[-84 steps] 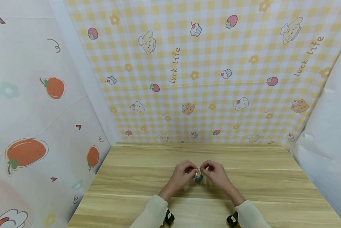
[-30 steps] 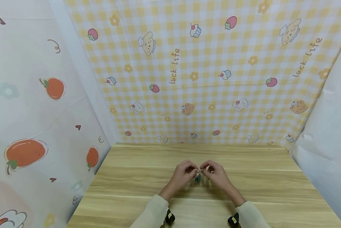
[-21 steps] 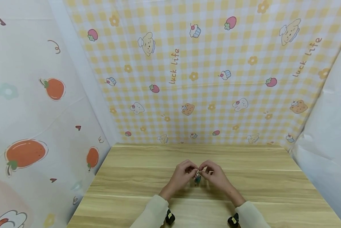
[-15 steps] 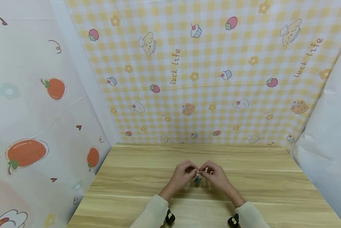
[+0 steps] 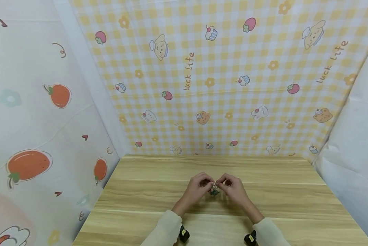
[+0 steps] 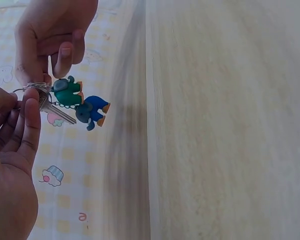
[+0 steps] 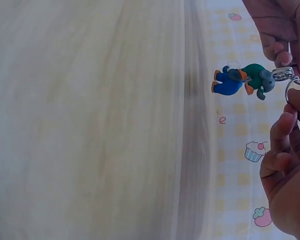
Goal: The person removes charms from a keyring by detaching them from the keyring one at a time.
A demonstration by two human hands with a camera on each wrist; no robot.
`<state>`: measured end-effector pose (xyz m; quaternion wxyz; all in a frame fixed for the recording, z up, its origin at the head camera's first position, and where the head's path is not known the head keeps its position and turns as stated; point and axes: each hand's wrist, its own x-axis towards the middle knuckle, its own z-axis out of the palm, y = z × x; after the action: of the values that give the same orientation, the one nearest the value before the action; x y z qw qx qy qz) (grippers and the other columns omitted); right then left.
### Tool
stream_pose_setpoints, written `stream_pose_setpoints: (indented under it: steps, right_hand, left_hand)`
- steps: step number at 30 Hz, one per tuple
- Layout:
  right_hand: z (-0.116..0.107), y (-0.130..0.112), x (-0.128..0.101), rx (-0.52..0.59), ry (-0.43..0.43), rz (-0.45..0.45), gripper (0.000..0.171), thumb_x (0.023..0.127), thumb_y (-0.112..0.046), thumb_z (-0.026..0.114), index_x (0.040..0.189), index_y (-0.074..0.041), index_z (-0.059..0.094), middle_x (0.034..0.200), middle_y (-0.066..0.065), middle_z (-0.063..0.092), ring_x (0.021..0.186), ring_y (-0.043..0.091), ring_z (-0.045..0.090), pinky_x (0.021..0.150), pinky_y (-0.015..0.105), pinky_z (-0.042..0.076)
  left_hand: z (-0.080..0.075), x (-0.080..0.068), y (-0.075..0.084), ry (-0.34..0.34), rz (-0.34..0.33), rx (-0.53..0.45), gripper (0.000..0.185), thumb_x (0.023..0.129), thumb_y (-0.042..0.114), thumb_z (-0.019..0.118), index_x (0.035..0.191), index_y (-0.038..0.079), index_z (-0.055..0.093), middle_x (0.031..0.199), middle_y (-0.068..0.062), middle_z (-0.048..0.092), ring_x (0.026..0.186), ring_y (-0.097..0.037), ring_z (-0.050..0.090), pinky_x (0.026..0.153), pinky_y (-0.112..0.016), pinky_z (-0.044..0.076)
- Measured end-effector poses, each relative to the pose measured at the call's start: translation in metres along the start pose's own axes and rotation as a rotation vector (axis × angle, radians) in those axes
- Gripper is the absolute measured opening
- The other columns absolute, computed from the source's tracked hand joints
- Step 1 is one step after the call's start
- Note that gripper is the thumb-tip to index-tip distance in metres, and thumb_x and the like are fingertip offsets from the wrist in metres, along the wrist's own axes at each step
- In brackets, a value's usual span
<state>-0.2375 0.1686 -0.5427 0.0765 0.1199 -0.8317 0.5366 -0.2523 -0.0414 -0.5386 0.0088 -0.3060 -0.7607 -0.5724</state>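
Note:
Near the middle of the table, the left hand [image 5: 197,188] and right hand [image 5: 234,188] meet fingertip to fingertip over a bunch of small charms [image 5: 214,192]. In the left wrist view a silver key [image 6: 60,112] hangs beside a green elephant charm [image 6: 68,93] and a blue elephant charm [image 6: 92,111] on a short chain. The left hand's thumb and finger pinch the metal rings at the key's head. From the right wrist view, the right hand [image 7: 290,175] pinches a round split ring [image 7: 288,92]; coiled smaller rings [image 7: 282,74] sit between both hands.
A wooden table [image 5: 134,191] spreads around the hands. Behind it rises a yellow checked cloth [image 5: 221,102], with a white printed sheet [image 5: 33,123] on the left and a plain white one [image 5: 356,136] on the right. Both cuffs carry black wrist devices [image 5: 184,234].
The charms dangling under the fingers have swung and turned. Both hands stay in nearly the same place, with small shifts of the right fingertips at the ring.

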Motion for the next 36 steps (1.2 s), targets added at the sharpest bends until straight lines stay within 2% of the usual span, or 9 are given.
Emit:
stream_pose_setpoints:
  steps: [10,13,18,24,26,29,32,36]
  right_hand:
    - [0.002,-0.007,-0.001,0.051,-0.004,0.076,0.007,0.098,-0.007,0.074,0.092,-0.009,0.076,0.075,0.023,0.066,0.053,0.009,0.051,0.052,0.025,0.046]
    - [0.002,-0.010,-0.001,0.035,-0.022,0.059,0.006,0.099,-0.008,0.073,0.094,-0.008,0.075,0.079,0.018,0.068,0.054,0.009,0.051,0.051,0.024,0.045]
    - [0.003,-0.007,-0.001,-0.015,-0.042,-0.046,0.005,0.101,-0.007,0.071,0.101,-0.011,0.075,0.093,0.007,0.070,0.058,0.005,0.053,0.051,0.023,0.045]
    - [0.004,0.003,0.002,-0.062,0.001,-0.333,0.022,0.094,0.004,0.076,0.105,-0.016,0.074,0.098,0.005,0.070,0.064,0.006,0.057,0.056,0.025,0.051]
    - [0.005,0.004,0.002,-0.086,0.022,-0.389,0.026,0.092,0.007,0.077,0.102,-0.017,0.074,0.096,0.003,0.071,0.065,0.006,0.058,0.058,0.025,0.052]
    - [0.005,0.004,0.002,-0.118,0.049,-0.400,0.029,0.090,0.007,0.079,0.096,-0.020,0.074,0.093,-0.002,0.072,0.066,0.003,0.056,0.057,0.024,0.051]
    - [0.004,0.004,0.002,-0.128,0.056,-0.366,0.029,0.089,0.004,0.081,0.093,-0.024,0.075,0.091,-0.005,0.073,0.064,-0.001,0.054,0.054,0.023,0.049]
    - [0.004,0.004,0.002,-0.117,0.053,-0.326,0.027,0.090,0.003,0.081,0.091,-0.024,0.077,0.091,-0.004,0.075,0.058,-0.001,0.051,0.049,0.023,0.046]
  left_hand:
    - [-0.001,0.000,0.000,-0.007,-0.020,0.001,0.009,0.107,0.012,0.065,0.107,0.010,0.074,0.103,-0.008,0.069,0.080,-0.004,0.067,0.071,-0.027,0.062]
    - [-0.001,-0.001,0.000,-0.003,-0.015,0.005,0.009,0.107,0.012,0.065,0.107,0.010,0.074,0.103,-0.008,0.069,0.080,-0.003,0.067,0.072,-0.026,0.062]
    - [-0.002,-0.001,0.000,0.007,-0.003,0.013,0.010,0.107,0.012,0.064,0.108,0.008,0.074,0.102,-0.009,0.069,0.080,-0.002,0.067,0.071,-0.026,0.062]
    - [-0.002,-0.002,0.000,0.022,0.013,0.012,0.010,0.107,0.012,0.065,0.107,0.007,0.074,0.102,-0.010,0.070,0.079,-0.003,0.067,0.070,-0.025,0.061]
    - [-0.002,-0.002,0.000,0.022,0.009,0.009,0.010,0.107,0.013,0.065,0.107,0.007,0.074,0.102,-0.010,0.070,0.079,-0.003,0.067,0.070,-0.025,0.061]
    - [-0.003,-0.002,0.001,0.017,0.010,0.001,0.010,0.107,0.013,0.065,0.108,0.008,0.074,0.102,-0.011,0.069,0.079,-0.003,0.067,0.071,-0.026,0.062]
    - [-0.003,-0.002,0.001,0.013,0.022,-0.002,0.010,0.107,0.013,0.065,0.108,0.007,0.074,0.102,-0.012,0.069,0.079,-0.004,0.068,0.071,-0.027,0.062]
    - [-0.004,-0.002,0.000,0.006,0.037,0.017,0.011,0.107,0.013,0.066,0.107,0.007,0.074,0.101,-0.012,0.070,0.080,-0.004,0.068,0.070,-0.025,0.062]
